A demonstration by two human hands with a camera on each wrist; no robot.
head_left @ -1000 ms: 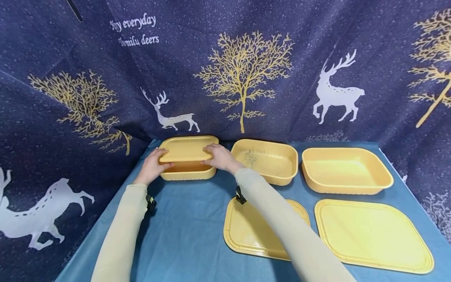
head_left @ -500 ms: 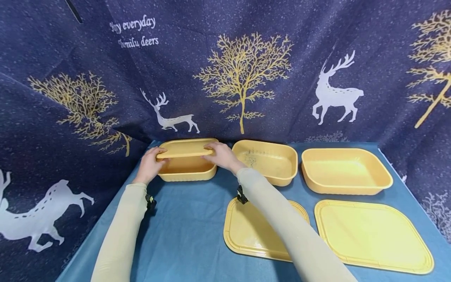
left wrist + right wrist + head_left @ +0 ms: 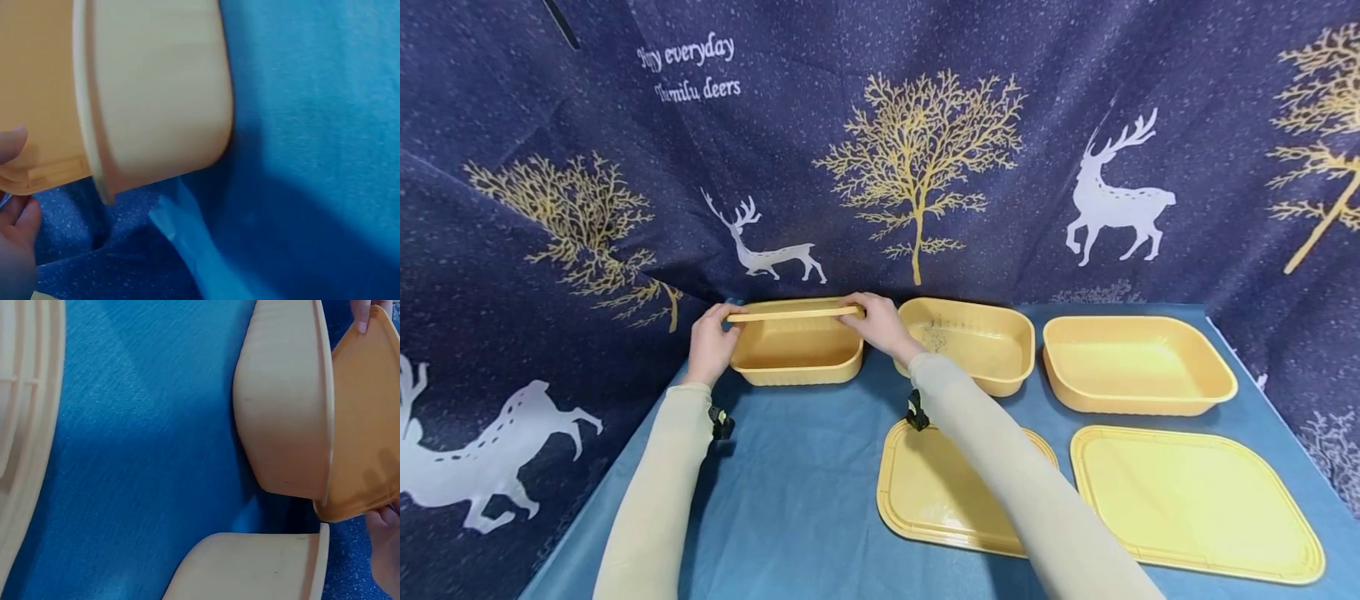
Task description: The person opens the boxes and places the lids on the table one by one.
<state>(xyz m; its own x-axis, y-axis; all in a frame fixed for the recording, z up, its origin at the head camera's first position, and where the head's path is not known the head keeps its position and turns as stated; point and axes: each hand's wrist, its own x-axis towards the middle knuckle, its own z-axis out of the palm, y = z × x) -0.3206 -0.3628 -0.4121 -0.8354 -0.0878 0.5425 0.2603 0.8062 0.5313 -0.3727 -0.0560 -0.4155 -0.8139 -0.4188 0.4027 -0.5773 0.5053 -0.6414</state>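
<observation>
A yellow lid (image 3: pixel 793 311) stands tilted over the leftmost yellow box (image 3: pixel 797 375), its near edge raised. My left hand (image 3: pixel 711 343) pinches the lid's left end between thumb and fingers. At the opposite end, my right hand (image 3: pixel 880 325) grips it the same way. In the right wrist view the lid's underside (image 3: pixel 369 412) shows beyond the box's rim, with both hands at its corners. Whether its far edge touches the box's back rim I cannot tell. The box's side wall (image 3: pixel 156 94) fills much of the left wrist view.
Two more uncovered yellow boxes, one in the middle (image 3: pixel 992 337) and one at right (image 3: pixel 1138 362), stand along the back. Before them lie two flat lids, a middle one (image 3: pixel 925 508) partly under my right forearm and a right one (image 3: pixel 1195 500). A patterned dark cloth (image 3: pixel 970 167) hangs behind.
Both hands have raised the lid's near edge and moved it back, so more of the left box's inside shows. The other boxes and lids have not moved.
</observation>
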